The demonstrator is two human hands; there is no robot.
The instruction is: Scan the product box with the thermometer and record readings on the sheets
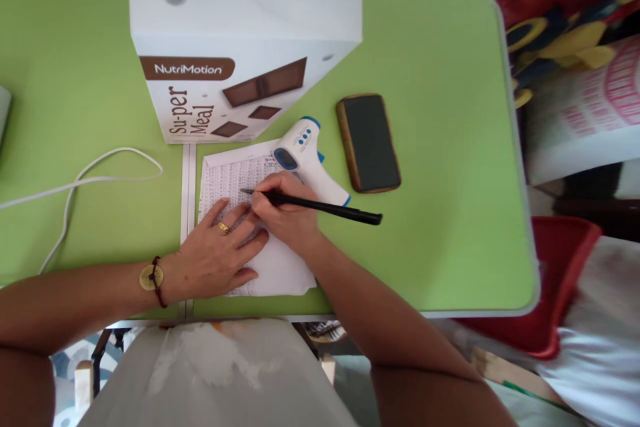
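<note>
On the green table lies a sheet of paper (287, 270) with rows of small handwriting over its left part. My left hand (215, 250) rests flat on the sheet, fingers spread, a ring on one finger. Between the fingers of my right hand (287, 213) is a black pen (330, 208), its tip at the written rows and its back end pointing right. A white and blue infrared thermometer (315, 170) lies just beyond my right hand, over the paper's upper right corner.
A tall white NutriMotion box (245, 20) stands behind the paper. To the right lies a dark phone (369, 142) in a brown-edged case. A white cable (100, 179) loops on the left. Past the right edge of the table (450, 147) are a red bin (575, 267) and a white printed sack (585, 107).
</note>
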